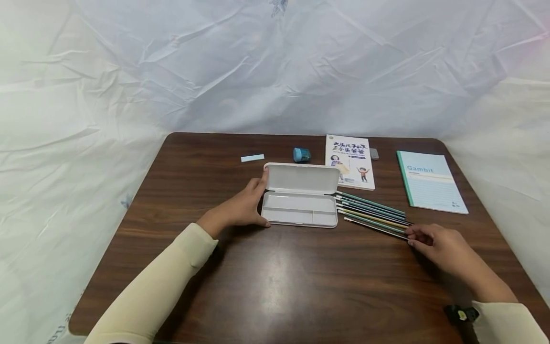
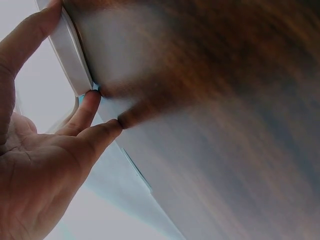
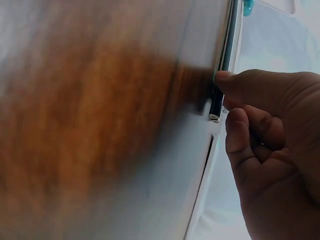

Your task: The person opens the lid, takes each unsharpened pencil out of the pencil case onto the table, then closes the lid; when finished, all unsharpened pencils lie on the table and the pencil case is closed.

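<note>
In the head view an opened white pencil case lies mid-table, its lid tilted back and its compartments bare. My left hand touches its left side, thumb by the front corner and a finger at the lid's edge. In the left wrist view that hand's fingers are spread, with fingertips on the tabletop. Several pencils fan out right of the case. With thumb and fingers, my right hand pinches the far right end of the nearest, dark pencil. The right wrist view shows the pencil's end beside the thumb.
Behind the case are a white strip, a blue pencil sharpener, a picture-covered book and a grey eraser. A light blue notebook lies at the right. White sheeting hangs around the brown table.
</note>
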The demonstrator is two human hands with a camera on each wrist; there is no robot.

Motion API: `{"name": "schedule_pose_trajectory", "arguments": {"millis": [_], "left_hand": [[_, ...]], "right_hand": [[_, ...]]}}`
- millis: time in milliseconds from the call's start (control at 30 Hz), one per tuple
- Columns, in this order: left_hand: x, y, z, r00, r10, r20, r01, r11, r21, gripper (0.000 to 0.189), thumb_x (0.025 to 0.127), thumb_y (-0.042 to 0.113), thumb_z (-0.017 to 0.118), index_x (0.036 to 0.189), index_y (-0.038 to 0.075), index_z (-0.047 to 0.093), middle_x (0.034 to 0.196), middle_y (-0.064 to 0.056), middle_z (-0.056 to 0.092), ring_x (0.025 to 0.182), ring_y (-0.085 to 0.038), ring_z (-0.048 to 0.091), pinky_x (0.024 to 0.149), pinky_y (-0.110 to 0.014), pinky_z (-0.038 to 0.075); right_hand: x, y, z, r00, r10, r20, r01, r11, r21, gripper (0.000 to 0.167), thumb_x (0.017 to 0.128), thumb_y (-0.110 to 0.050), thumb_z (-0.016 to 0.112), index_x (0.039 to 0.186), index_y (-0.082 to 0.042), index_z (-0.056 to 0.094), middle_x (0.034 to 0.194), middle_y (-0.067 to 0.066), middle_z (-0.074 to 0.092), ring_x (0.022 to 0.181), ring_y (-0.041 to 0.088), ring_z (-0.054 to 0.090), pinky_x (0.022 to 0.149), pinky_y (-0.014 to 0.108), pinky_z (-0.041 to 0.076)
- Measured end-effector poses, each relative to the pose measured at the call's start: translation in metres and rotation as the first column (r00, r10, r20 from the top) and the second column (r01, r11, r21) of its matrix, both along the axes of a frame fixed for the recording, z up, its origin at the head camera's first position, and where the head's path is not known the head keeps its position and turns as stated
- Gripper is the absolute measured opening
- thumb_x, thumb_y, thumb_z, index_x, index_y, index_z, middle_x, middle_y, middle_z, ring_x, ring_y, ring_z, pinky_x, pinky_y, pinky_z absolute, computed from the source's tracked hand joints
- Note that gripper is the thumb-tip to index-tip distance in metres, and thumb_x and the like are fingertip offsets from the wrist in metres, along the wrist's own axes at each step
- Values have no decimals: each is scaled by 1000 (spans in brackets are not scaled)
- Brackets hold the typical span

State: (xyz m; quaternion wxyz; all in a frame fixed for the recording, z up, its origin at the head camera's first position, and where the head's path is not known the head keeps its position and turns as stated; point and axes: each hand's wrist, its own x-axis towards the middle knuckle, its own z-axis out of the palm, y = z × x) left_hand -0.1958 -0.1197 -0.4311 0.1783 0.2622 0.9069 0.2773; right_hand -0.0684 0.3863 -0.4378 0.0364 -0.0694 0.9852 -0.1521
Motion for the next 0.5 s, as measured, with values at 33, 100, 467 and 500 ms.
{"name": "schedule_pose_trajectory", "arguments": {"millis": [33,100,467,500], "left_hand": [[0,0,0,1000,0,-5,0,1000,-1,157,87,31,100,174,26,-30,176,-24,22,152,-40,49,124,-54,47],[0,0,0,1000,1,-5,-1,1000,-4,157,87,32,100,174,27,-31,176,-24,22,152,-40,49,124,-53,47],[-1,-2,-5,1000,4,-4,-4,1000,6,155,87,32,99,174,29,-29,176,-23,22,153,-39,48,125,-53,46],[-1,-3,-4,1000,3,-3,-3,1000,10,155,88,33,99,174,29,-29,176,-23,22,153,-40,48,125,-54,46]], "right_hand": [[-1,0,1,1000,4,-3,-4,1000,12,15,97,-7,84,112,-3,81,95,4,75,84,14,64,66,30,51],[-3,-2,2,1000,11,0,-11,1000,23,15,97,-7,84,111,-2,81,94,5,75,84,15,65,66,30,52],[-55,-64,45,999,46,19,-45,996,-71,63,109,-41,75,151,4,64,141,31,69,118,48,70,95,67,58],[-62,-74,48,998,58,10,-56,993,-100,67,110,-44,72,157,2,59,149,31,65,126,50,68,100,70,56]]}}
